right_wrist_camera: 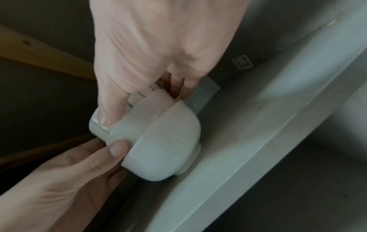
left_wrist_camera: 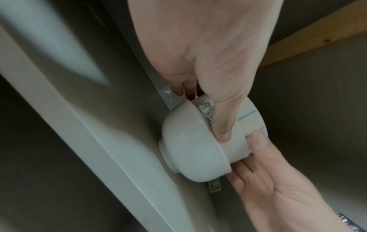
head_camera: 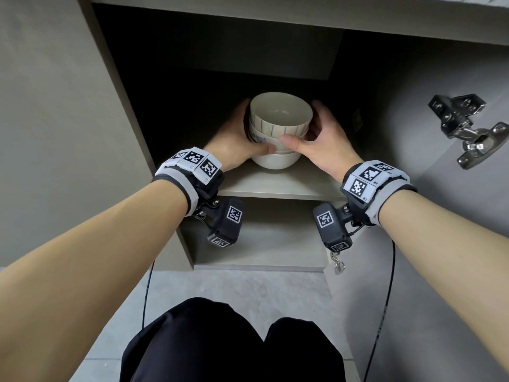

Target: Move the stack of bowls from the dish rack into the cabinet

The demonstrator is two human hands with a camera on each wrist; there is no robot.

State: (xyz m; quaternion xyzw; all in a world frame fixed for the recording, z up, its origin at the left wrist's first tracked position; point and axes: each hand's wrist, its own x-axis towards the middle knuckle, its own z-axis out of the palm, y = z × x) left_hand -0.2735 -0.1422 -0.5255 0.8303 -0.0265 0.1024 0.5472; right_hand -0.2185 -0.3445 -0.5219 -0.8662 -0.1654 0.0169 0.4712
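A stack of three white bowls [head_camera: 278, 128] stands on the upper shelf [head_camera: 275, 183] of the open cabinet, its foot resting on the board. The top bowl has thin blue stripes; the middle one carries a sticker. My left hand [head_camera: 237, 139] wraps the stack's left side, thumb across the front. My right hand [head_camera: 316, 136] grips the right side, its thumb on the middle bowl. In the left wrist view the stack of bowls [left_wrist_camera: 196, 150] sits under my left hand [left_wrist_camera: 206, 97]. In the right wrist view my right hand [right_wrist_camera: 151, 87] clasps the bowls [right_wrist_camera: 158, 141].
The cabinet door [head_camera: 440, 188] stands open at the right with a metal hinge [head_camera: 465, 128]. A lower shelf [head_camera: 261, 244] lies beneath. The cabinet's left wall [head_camera: 132, 119] is close to my left wrist. My knees in black trousers [head_camera: 234, 343] are below.
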